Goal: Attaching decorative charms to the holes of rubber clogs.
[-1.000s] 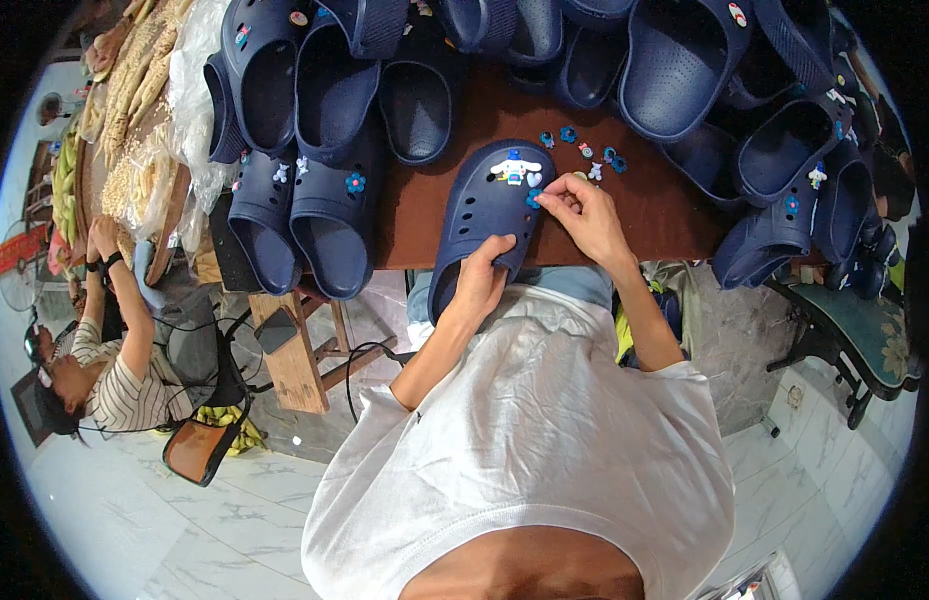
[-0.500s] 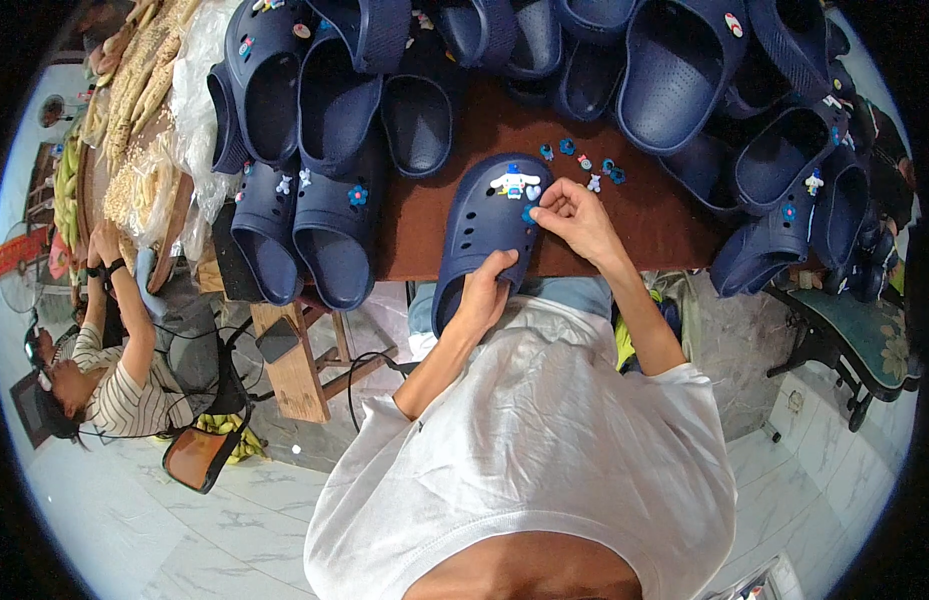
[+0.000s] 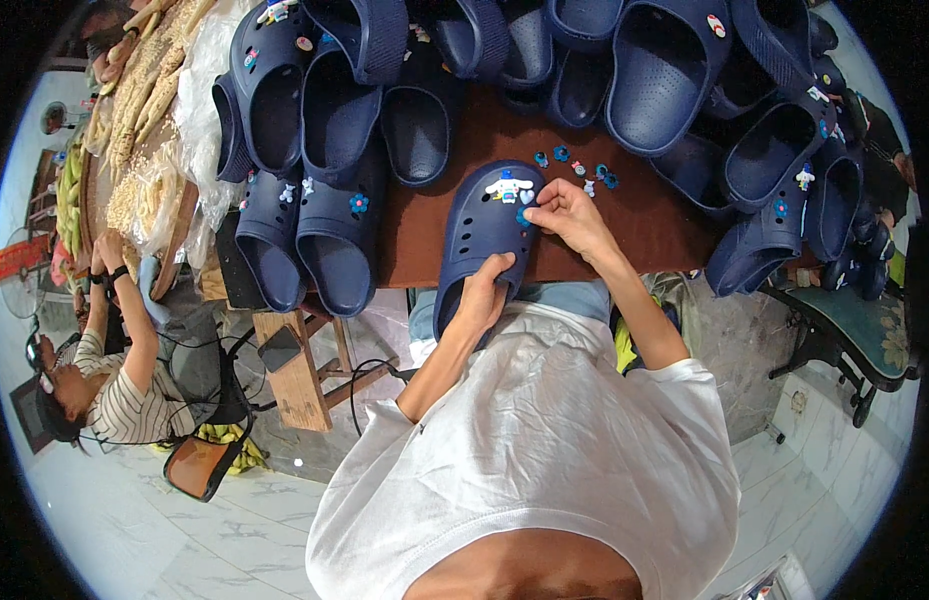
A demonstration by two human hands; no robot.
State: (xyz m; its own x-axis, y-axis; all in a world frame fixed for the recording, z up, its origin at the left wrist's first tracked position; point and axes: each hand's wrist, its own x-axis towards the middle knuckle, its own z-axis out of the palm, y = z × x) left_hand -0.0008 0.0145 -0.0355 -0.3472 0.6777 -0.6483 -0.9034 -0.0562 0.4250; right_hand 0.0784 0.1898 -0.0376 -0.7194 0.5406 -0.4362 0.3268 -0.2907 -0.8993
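A navy clog (image 3: pixel 492 228) rests over the table's near edge, toe pointing away from me. My left hand (image 3: pixel 484 288) grips it near the foot opening, thumb lying on top. A white cartoon charm (image 3: pixel 507 188) sits on the toe, with a small pale heart charm (image 3: pixel 526 197) beside it. At the clog's right side, the thumb and forefinger of my right hand (image 3: pixel 572 222) pinch a blue flower charm (image 3: pixel 525 215) against the upper. Whether its stem is in a hole is hidden. Beyond that hand, several loose charms (image 3: pixel 589 172) lie on the brown tabletop (image 3: pixel 634 238).
Many navy clogs (image 3: pixel 339 235) are piled along the table's left, far and right sides, some with charms. A wooden stool (image 3: pixel 299 375) holding a dark phone stands below left. Further left, another person (image 3: pixel 134 370) works at a round tray. A green-topped stand (image 3: pixel 854 335) is at right.
Both hands and the clog hold nearly the same pose, the right fingers still on the blue flower charm. The whole view has shifted slightly.
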